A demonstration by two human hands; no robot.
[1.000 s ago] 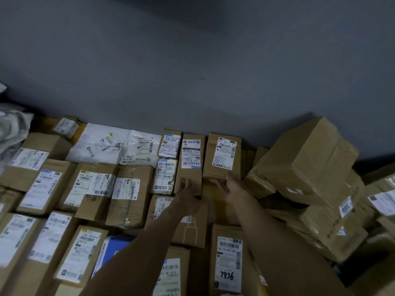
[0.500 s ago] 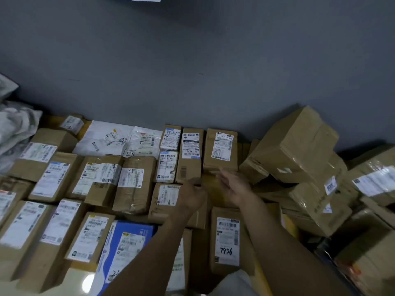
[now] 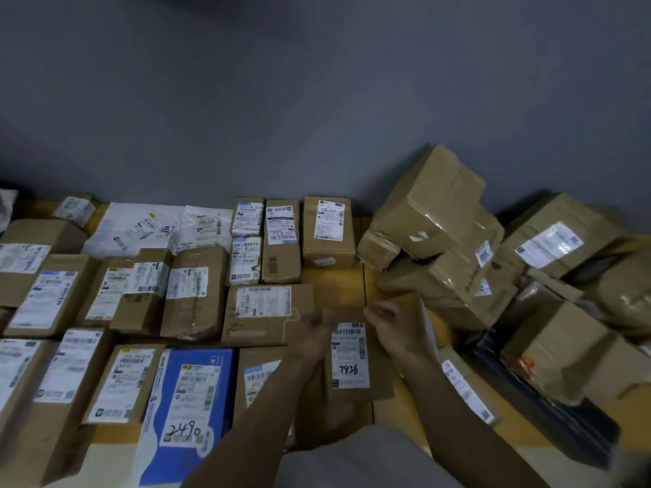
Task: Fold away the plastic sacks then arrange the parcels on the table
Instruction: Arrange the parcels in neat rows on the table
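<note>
A slim brown parcel marked 7936 [image 3: 352,353] lies near the front middle of the yellow table [image 3: 338,287]. My left hand [image 3: 310,332] curls around its far left corner. My right hand [image 3: 394,325] grips its far right corner. Rows of labelled brown parcels [image 3: 193,294] fill the table to the left, among them a blue and white mailer marked 2490 [image 3: 190,392]. Two white plastic mailers [image 3: 141,223] lie at the back. A scrap of pale plastic sack [image 3: 5,206] shows at the far left edge.
A loose heap of larger cardboard boxes [image 3: 436,220] leans against the grey wall at the right, with more boxes [image 3: 553,237] beyond. A tilted flat box [image 3: 419,311] stands just behind my right hand. A dark blue flat item [image 3: 535,410] lies at the lower right.
Both hands have drawn back from the small boxes at the wall toward me and closed on the far corners of the 7936 parcel. The view has tilted down and shifted.
</note>
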